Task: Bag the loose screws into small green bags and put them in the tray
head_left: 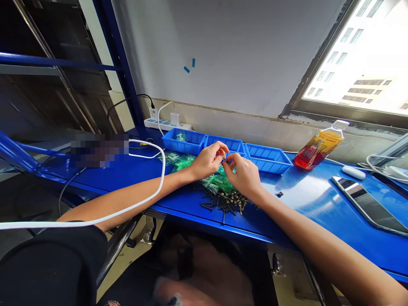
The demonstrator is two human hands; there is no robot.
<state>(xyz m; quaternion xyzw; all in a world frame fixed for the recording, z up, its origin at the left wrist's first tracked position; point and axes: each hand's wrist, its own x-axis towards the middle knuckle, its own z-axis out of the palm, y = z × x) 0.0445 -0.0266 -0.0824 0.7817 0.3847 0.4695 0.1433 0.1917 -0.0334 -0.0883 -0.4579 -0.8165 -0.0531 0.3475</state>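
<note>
My left hand [208,162] and my right hand [245,173] meet fingertip to fingertip over the bench, both closed in a pinch. Something small and dark seems to sit between them, too small and covered to name. Beneath and around them lie green-and-clear plastic bags [219,183] with small pale pieces inside. Closer to the bench's front edge spreads a loose pile of dark and brassy screws [227,202]. Behind the hands stand a left blue bin [191,145] with a bag in it, a middle blue bin [234,144] partly hidden by my fingers, and a right blue bin [267,160].
A drink bottle [318,146] stands right of the bins. Farther right lie a phone [371,206] and a white case [353,172]. A few small dark pieces [279,194] rest beside my right forearm. A white cable [163,168] crosses my left forearm; a power strip [167,124] sits behind.
</note>
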